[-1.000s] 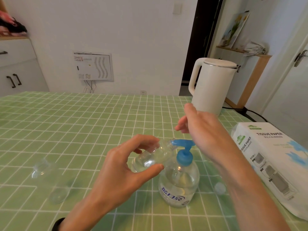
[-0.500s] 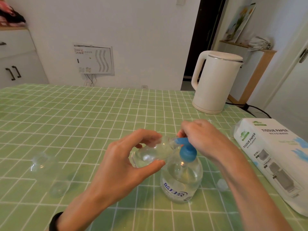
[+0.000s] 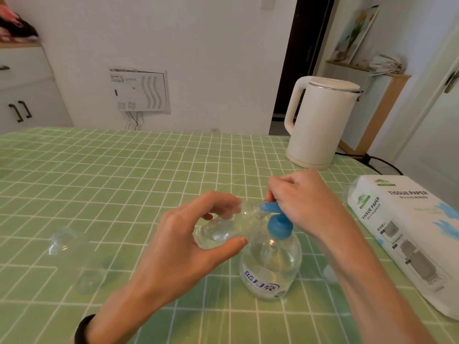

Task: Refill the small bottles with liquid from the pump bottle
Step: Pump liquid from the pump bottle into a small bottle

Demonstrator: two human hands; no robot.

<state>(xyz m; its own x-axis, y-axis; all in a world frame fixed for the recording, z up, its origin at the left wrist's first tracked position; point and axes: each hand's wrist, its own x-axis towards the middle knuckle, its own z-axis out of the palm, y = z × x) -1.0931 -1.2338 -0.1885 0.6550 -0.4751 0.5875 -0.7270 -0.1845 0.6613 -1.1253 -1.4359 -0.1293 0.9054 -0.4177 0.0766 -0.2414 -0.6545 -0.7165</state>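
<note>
On my feed the L hand (image 3: 178, 244) holds a small bottle (image 3: 223, 229), thumb below and fingers above, half closed round it; the bottle is tilted, almost lying, w/ its base toward the person and its mouth up at the blue spout; how much liquid is in it I cannot tell. The R hand (image 3: 305, 207) sits on the pump head (image 3: 278, 224), fingers curled over the spout from the far side; fingertips are hidden. The pump bottle (image 3: 270, 269) stands upright on the table (image 3: 124, 170), just under both hands; clear, w/ blue print in front. To the left, well apart, are a far bottle (image 3: 60, 240) and a near bottle (image 3: 90, 281); both clear and blurry. A cap (image 3: 329, 273) lies just right of the pump bottle, beside the R forearm. Further right is a tissue pack (image 3: 402, 232); beyond it, near the table's far edge, a white kettle (image 3: 320, 120).
</note>
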